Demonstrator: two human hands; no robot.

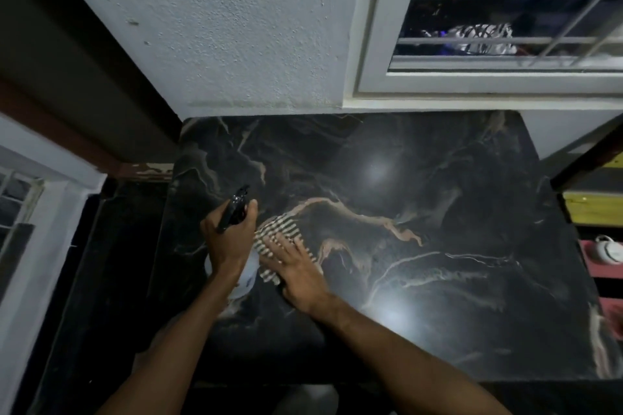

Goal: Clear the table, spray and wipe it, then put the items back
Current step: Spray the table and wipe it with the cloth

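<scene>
A black marble-patterned table fills the middle of the head view, and nothing stands on it except what my hands hold. My left hand grips a spray bottle with a black trigger head and a pale body, held over the table's left part. Just to its right, my right hand lies flat with spread fingers on a checked cloth, pressing it against the tabletop. Much of the cloth is hidden under that hand.
A white textured wall and a barred window stand behind the table. A dark doorway lies at the left. At the right edge are a yellow shelf and a pink shelf holding a white object.
</scene>
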